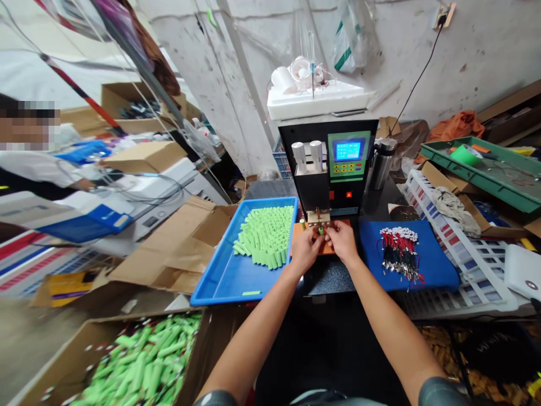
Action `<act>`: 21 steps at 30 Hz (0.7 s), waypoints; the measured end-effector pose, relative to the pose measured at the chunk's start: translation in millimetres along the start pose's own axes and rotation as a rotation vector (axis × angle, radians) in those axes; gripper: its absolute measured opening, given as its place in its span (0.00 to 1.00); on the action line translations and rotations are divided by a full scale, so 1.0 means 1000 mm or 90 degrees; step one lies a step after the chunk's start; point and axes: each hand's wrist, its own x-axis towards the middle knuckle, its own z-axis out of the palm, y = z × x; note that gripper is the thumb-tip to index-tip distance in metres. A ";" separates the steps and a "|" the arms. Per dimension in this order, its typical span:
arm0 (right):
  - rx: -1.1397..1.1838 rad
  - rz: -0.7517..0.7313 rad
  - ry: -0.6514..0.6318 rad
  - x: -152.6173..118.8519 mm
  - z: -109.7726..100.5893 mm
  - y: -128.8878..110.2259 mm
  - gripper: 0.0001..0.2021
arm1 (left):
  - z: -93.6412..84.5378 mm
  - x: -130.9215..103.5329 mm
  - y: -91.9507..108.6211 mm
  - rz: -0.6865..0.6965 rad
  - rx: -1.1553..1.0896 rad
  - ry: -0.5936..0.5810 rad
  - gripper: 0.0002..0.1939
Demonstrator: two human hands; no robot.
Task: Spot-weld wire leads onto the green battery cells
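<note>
At the machine (310, 194), a green cylinder (321, 230) is pinched by the left hand (305, 248); pinching by the right hand (343, 241) cannot be told.

1. We see a dark, speckled table (325, 279), its top bare along the front edge.
2. On its left we find a blue tray (224, 276).
3. Toward the back we see a black machine (313, 194), with an orange pad (324, 249) before it.
4. On the right we see a blue mat (439, 265).
</note>
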 end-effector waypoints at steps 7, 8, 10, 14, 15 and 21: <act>-0.052 -0.044 0.007 -0.001 0.001 0.009 0.15 | 0.001 0.000 -0.003 -0.011 0.025 -0.009 0.10; -0.062 -0.046 0.008 -0.001 0.001 0.011 0.16 | 0.001 0.000 -0.002 -0.011 0.032 -0.012 0.10; -0.087 -0.055 0.012 -0.001 0.001 0.013 0.17 | 0.001 0.000 -0.002 -0.008 0.047 -0.013 0.10; -0.172 -0.086 0.032 -0.002 0.002 0.017 0.15 | 0.000 -0.002 0.001 -0.005 0.070 -0.002 0.09; -0.191 -0.093 0.038 -0.002 0.002 0.017 0.14 | 0.000 -0.002 0.001 -0.004 0.074 0.000 0.09; -0.232 -0.110 0.048 -0.003 0.003 0.018 0.12 | 0.000 -0.002 0.002 -0.010 0.094 -0.002 0.10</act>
